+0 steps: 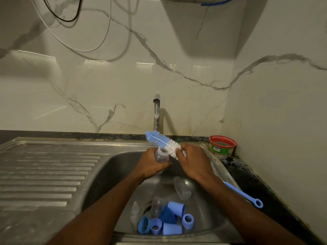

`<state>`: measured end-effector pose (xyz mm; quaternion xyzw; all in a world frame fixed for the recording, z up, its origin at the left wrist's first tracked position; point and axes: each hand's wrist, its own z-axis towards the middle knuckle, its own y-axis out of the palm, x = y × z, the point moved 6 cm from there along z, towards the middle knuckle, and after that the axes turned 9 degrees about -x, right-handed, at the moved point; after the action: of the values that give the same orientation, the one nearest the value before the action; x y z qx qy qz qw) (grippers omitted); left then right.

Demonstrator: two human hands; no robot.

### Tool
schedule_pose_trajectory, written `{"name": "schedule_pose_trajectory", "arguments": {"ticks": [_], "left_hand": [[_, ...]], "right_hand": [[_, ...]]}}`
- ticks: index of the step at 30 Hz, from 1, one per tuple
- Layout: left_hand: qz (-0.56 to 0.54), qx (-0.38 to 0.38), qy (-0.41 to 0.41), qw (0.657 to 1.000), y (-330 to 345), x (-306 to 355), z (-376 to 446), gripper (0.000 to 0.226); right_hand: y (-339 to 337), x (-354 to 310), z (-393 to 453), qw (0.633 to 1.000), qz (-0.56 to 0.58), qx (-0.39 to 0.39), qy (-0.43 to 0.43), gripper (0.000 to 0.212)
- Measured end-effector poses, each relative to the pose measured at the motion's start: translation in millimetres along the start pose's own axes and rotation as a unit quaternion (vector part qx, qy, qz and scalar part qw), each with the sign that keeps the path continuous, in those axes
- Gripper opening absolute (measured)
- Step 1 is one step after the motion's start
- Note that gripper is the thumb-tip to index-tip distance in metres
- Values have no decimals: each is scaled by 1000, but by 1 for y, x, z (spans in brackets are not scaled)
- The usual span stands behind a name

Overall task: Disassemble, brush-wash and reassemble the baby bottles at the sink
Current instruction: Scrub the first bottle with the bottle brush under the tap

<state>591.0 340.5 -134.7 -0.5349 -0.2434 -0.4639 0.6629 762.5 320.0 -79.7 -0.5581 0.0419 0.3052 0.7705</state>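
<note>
Bottle and brush held over the sink, below the tap.

My left hand (151, 162) grips a clear bottle (161, 155) above the sink (99, 174) basin, just under the tap (156, 110); my right hand (193, 160), beside it, grips the bottle brush (163, 141), whose bristles angle over the bottle's mouth. Blue caps and rings (168, 221) and another clear bottle (182, 188) lie in the basin.

Tub (222, 145) right of tap (156, 110)
</note>
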Motion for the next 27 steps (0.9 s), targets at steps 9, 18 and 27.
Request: {"name": "schedule_pose_trajectory", "arguments": {"ticks": [9, 18, 27], "left_hand": [[-4, 12, -25, 1000, 5, -7, 1, 53], [161, 46, -25, 985, 1, -16, 4, 70], [238, 28, 52, 969, 2, -1, 1, 56]], "right_hand": [[13, 6, 5, 999, -1, -4, 52, 36], [17, 26, 11, 989, 99, -50, 99, 30], [35, 16, 3, 920, 358, -97, 124, 22]]}}
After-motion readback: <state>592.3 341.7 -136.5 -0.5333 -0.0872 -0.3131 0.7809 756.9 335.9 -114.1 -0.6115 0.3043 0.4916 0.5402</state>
